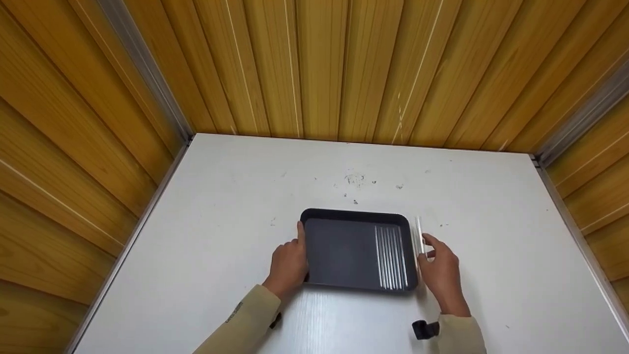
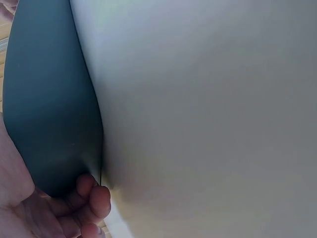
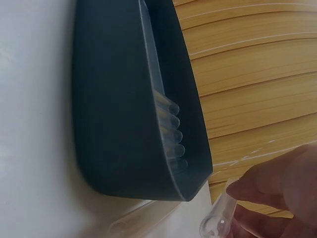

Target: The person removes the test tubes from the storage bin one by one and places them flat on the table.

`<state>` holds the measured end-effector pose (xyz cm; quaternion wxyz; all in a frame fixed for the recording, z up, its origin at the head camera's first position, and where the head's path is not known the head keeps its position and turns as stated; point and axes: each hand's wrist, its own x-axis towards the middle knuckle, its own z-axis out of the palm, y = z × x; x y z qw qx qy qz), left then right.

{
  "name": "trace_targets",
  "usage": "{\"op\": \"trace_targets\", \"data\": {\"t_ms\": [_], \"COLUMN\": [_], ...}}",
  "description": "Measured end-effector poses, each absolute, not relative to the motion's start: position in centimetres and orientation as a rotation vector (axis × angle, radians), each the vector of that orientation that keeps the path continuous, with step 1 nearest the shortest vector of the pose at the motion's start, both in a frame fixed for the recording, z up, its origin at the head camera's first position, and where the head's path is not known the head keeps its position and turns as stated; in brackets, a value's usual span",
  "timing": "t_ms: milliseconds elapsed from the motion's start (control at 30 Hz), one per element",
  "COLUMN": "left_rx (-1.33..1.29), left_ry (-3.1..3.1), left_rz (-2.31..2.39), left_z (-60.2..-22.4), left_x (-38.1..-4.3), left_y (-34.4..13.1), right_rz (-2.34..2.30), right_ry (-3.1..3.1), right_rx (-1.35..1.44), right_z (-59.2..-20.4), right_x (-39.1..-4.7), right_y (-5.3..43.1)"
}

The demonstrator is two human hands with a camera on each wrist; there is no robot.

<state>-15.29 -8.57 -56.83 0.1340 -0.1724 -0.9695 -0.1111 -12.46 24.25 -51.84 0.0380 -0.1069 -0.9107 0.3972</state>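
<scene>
A dark rectangular tray (image 1: 339,253) lies on the white table. Several clear test tubes (image 1: 390,256) rest side by side along its right end; their rounded ends show in the right wrist view. My left hand (image 1: 289,260) grips the tray's left side, index finger stretched along the rim, while other fingers (image 2: 99,202) curl by its outer wall. Just right of the tray, my right hand (image 1: 442,268) pinches a clear test tube (image 3: 220,215) between thumb and fingers. Another clear tube (image 3: 141,218) lies on the table beside the tray's wall, partly hidden.
Yellow wood-patterned panels (image 1: 319,69) wall the table (image 1: 236,196) at the back and both sides. Metal strips (image 1: 147,69) run along the corners. Dark scuff marks (image 1: 355,179) spot the tabletop behind the tray.
</scene>
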Motion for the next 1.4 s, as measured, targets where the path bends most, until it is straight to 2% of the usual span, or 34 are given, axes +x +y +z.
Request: {"op": "trace_targets", "data": {"t_ms": [1400], "left_rx": [-0.459], "left_ry": [-2.839], "left_rz": [-0.294], "left_z": [-57.0], "left_x": [-15.4], "left_y": [-8.4], "right_rz": [1.231], "right_ry": [-2.848], "right_rx": [-0.412], "right_z": [-54.9], "right_x": [-12.4], "right_y": [25.3]}}
